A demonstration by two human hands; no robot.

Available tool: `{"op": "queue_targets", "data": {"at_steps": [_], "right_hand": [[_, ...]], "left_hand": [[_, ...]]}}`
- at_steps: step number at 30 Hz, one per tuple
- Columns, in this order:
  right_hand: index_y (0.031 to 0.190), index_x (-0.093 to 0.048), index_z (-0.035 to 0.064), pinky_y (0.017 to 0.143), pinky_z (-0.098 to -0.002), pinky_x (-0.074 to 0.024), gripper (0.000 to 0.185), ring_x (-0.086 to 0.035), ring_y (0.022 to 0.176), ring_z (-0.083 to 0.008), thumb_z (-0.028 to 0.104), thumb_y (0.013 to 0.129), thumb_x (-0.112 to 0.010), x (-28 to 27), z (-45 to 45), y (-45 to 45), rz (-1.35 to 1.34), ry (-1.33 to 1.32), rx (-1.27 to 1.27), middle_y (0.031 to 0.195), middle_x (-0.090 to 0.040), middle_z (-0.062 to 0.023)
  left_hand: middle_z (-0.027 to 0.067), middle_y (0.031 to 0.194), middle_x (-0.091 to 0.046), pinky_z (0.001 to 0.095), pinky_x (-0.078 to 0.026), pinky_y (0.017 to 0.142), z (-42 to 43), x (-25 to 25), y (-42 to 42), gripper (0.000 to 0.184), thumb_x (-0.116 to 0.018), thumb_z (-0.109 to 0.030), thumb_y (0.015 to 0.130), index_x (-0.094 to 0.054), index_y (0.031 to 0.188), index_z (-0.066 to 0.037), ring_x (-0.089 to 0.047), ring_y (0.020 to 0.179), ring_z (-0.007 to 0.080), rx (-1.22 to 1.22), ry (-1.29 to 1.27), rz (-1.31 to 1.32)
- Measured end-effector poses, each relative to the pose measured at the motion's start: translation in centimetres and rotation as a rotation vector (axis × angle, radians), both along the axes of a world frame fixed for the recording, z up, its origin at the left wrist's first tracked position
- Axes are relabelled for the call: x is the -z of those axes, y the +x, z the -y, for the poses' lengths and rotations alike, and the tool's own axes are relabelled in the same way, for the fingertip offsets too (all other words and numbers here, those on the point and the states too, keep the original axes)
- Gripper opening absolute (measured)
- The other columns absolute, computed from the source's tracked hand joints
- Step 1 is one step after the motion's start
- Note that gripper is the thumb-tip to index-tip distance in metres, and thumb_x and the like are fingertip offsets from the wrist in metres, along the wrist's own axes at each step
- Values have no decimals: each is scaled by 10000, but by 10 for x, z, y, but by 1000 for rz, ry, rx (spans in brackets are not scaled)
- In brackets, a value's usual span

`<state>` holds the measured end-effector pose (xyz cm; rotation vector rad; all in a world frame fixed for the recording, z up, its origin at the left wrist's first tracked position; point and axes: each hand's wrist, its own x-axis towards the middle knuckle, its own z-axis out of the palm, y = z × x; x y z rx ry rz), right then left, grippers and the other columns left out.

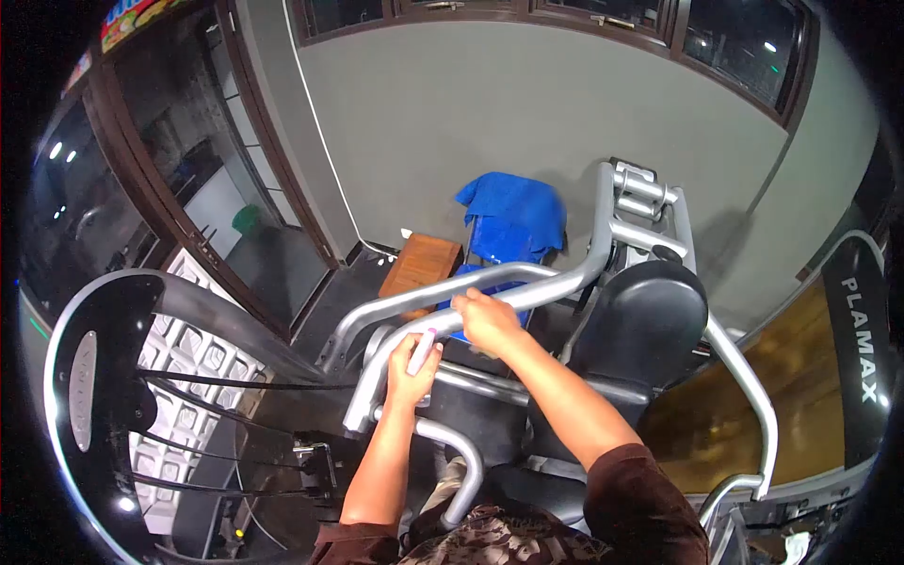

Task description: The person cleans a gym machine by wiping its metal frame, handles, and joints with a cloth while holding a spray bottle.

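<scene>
My left hand (pixel 412 370) is closed around a small white and pink object (pixel 423 350), beside the lower end of a silver tube (pixel 438 323) of an exercise machine. Farther up the same tube, my right hand (pixel 487 322) rests with its fingers curled at the metal; whatever it may hold is hidden. A second silver rail (pixel 414 299) runs just beyond both hands. The machine's black padded backrest (pixel 644 315) stands to the right of my right hand.
A blue cloth (pixel 513 209) hangs over a chair near the grey wall, beside a wooden stool (pixel 420 270). A curved silver handle (pixel 461 457) juts out below my hands. Black machine housing (pixel 89 395) stands left, a PLAMAX panel (pixel 859 348) right.
</scene>
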<state>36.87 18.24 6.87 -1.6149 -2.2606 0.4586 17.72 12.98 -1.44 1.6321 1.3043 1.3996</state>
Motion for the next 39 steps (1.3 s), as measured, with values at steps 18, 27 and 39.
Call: {"op": "queue_targets", "data": {"at_steps": [18, 27, 39], "right_hand": [[1286, -607, 82, 828, -542, -572, 368, -707, 947, -406, 137, 944, -481, 21, 26, 20, 19, 188, 242, 1159, -648, -167], [1238, -633, 109, 874, -560, -545, 317, -681, 1033, -428, 149, 961, -484, 8, -14, 118, -14, 283, 609, 1251, -623, -182], [1214, -653, 111, 840, -509, -554, 296, -663, 982, -419, 94, 933, -563, 45, 35, 30, -286, 348, 268, 1137, -635, -161]], "left_hand": [[-4, 692, -627, 251, -468, 553, 4, -2, 3, 120, -732, -101, 904, -632, 910, -36, -585, 594, 68, 9, -19, 31], [-8, 678, -618, 246, -461, 547, 5, -3, 4, 116, -731, -105, 909, -637, 918, -38, -574, 590, 64, 28, -11, 55], [2, 695, -624, 248, -467, 542, 3, -6, 4, 111, -731, -86, 898, -641, 918, -24, -582, 586, 71, 9, -14, 25]]}}
